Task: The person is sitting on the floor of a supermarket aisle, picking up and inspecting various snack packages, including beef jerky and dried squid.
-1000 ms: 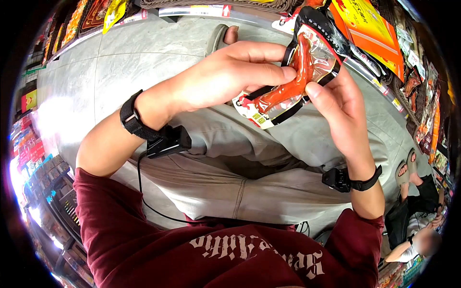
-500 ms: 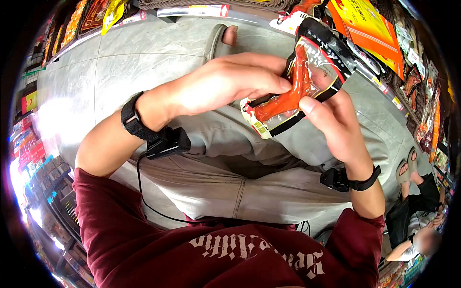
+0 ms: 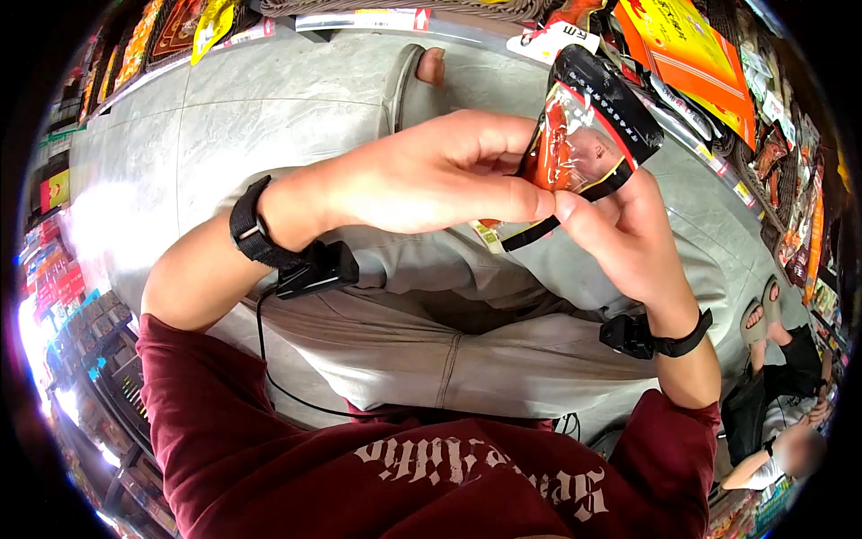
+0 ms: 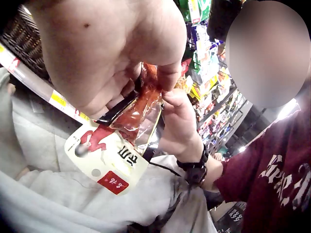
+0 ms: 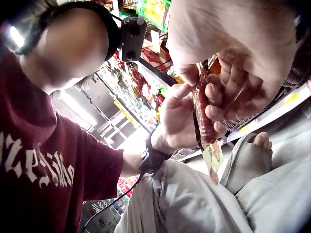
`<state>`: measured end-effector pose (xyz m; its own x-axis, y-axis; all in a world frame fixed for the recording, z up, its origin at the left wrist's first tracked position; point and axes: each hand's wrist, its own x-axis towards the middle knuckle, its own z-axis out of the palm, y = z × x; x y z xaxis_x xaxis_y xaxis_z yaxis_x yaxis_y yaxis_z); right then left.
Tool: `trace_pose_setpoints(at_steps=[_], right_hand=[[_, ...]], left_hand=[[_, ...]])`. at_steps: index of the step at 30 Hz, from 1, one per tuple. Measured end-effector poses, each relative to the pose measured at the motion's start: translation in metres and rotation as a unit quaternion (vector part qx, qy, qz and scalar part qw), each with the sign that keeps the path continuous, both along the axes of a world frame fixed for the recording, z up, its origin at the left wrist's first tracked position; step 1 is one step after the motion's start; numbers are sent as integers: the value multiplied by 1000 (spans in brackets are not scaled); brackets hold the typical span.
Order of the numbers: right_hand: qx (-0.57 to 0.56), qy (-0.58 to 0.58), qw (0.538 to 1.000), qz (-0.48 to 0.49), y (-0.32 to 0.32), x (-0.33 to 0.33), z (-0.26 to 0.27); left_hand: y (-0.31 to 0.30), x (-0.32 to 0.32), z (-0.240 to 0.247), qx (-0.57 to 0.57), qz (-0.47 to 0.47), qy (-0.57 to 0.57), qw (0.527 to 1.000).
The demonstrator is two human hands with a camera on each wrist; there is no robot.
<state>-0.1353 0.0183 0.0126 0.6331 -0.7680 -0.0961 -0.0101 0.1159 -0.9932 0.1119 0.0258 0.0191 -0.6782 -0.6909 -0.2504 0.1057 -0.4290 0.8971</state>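
A clear plastic pack (image 3: 549,157) with black edges holds a glossy red-brown piece of meat, whose exact kind the frames leave unclear. My left hand (image 3: 431,175) grips its left side, the thumb lying across the front. From the right, my right hand (image 3: 620,238) pinches the lower edge, fingers behind the pack. Both thumb tips meet on the near side in the head view. A white label end (image 4: 109,155) with a red figure hangs below the left hand in the left wrist view. In the right wrist view, the meat pack (image 5: 206,116) appears edge-on between both hands.
Above the pack, a shelf edge with price tags (image 3: 359,22) carries wicker baskets and snack packs, among them an orange and yellow bag (image 3: 687,63). Grey floor tiles (image 3: 269,99) lie below. Another person (image 3: 781,431) sits at the lower right.
The pack has tilted and come slightly nearer to me. My left thumb has moved down across it to meet the right thumb, covering the lower part of the meat.
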Motion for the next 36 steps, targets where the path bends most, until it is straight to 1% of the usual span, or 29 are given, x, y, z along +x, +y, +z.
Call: trace_pose_setpoints(at_steps=[3,5,9,11,12,14,18,21,23,27,30,32,36], right_hand=[[-20,13,1000,-3,0,2,3],[-36,13,999,-18,1,4,5],[-37,17,999,-8,0,2,3],[-42,19,999,-8,0,1,2],[-42,19,999,-8,0,1,2],[-38,19,999,-16,0,2,2],[-37,14,999,-18,1,3,1],[-36,18,999,-6,1,2,-1],[-21,5,1000,-16,2,3,-2],[-19,3,1000,-9,2,3,2],[-11,-5,999,-29,3,4,4],[15,0,1000,-15,2,1,5],[13,-4,1000,-9,3,1,3]], left_hand=[[1,-1,2,9,-4,-5,1000],[2,-3,-1,-20,16,4,1000],[-1,1,1,-3,5,-5,1000],[-7,6,2,4,-65,-39,997],[-5,4,1,3,-64,-39,997],[2,-3,-2,-17,7,-2,1000],[0,-2,0,3,6,1,1000],[-1,0,-1,-1,33,16,999],[-5,6,3,23,-33,-22,999],[-6,7,2,14,-37,-18,999],[-7,6,2,-1,-36,-23,999],[-7,6,2,-14,-42,-38,998],[-7,6,5,-10,-43,-43,998]])
